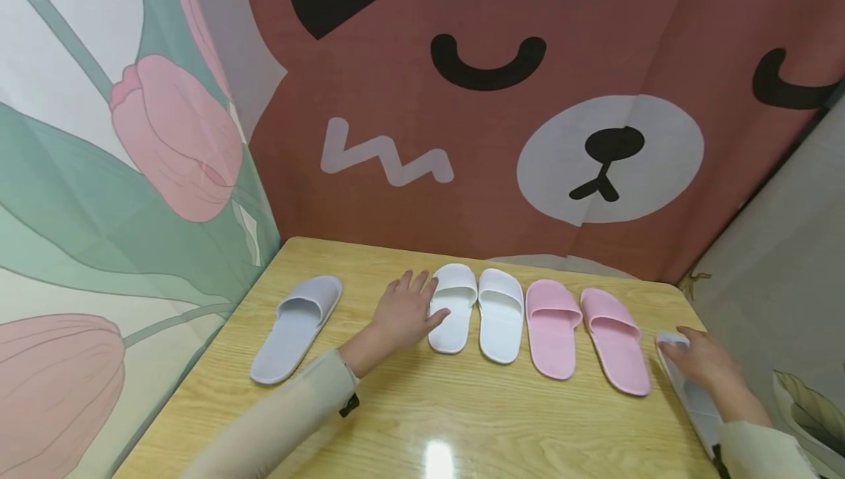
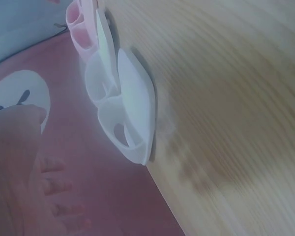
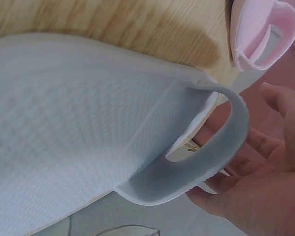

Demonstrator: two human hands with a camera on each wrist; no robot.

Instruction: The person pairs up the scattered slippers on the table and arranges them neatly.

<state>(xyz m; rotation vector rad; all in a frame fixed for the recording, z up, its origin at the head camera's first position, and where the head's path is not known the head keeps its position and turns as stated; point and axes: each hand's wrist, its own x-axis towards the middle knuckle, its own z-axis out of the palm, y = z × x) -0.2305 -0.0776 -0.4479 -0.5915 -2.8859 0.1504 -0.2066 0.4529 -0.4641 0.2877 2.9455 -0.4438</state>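
Note:
My left hand (image 1: 404, 312) is spread over the table just left of the left white slipper (image 1: 450, 328), its fingers straight. In the left wrist view it appears above the table beside the white slippers. At the far right, my right hand (image 1: 709, 365) is over the toe end of a grey slipper (image 1: 701, 413). The right wrist view shows the fingers right at the outside of its strap (image 3: 206, 152), with the thumb held apart. A second white slipper (image 1: 500, 332) stands beside the first one.
Two pink slippers (image 1: 553, 347) (image 1: 623, 362) lie between the white pair and the right grey slipper. Another grey slipper (image 1: 285, 350) lies alone at the left of the wooden table (image 1: 396, 420). A bear-print cloth (image 1: 488, 222) hangs behind, and a tulip-print cloth (image 1: 79, 259) on the left.

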